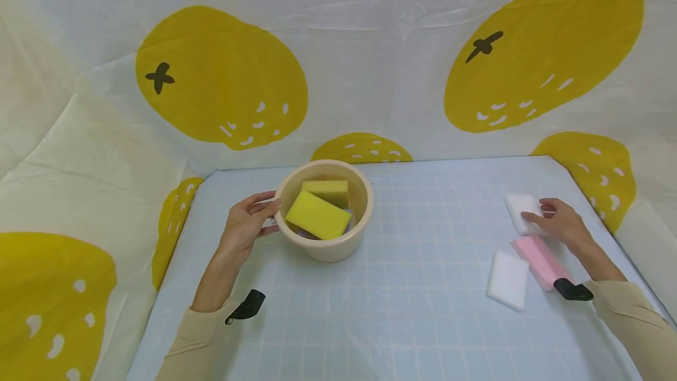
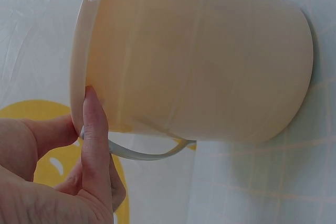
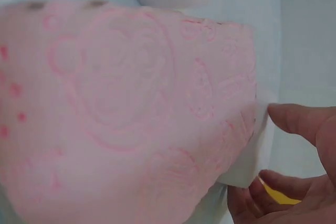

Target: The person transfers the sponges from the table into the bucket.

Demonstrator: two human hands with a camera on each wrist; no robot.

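Note:
My left hand (image 1: 243,222) pinches the rim of a cream bucket (image 1: 333,251), thumb on one side and fingers on the other. The bucket's handle (image 2: 147,155) hangs beside those fingers in the left wrist view. Two yellow sponges (image 1: 319,215) lie inside it, over something greyish, mostly hidden. At the right, my right hand (image 1: 563,222) holds a white sponge block (image 1: 520,207) between thumb and fingers. A folded pink cloth (image 1: 540,260) lies just below that block and covers much of the right wrist view. Nearer me is a second white sponge block (image 1: 509,281).
A pale blue checked cloth (image 1: 412,298) covers the table. Behind and at both sides hangs a white sheet (image 1: 370,63) with large yellow fruit prints. Black straps (image 1: 248,304) hang at both wrists.

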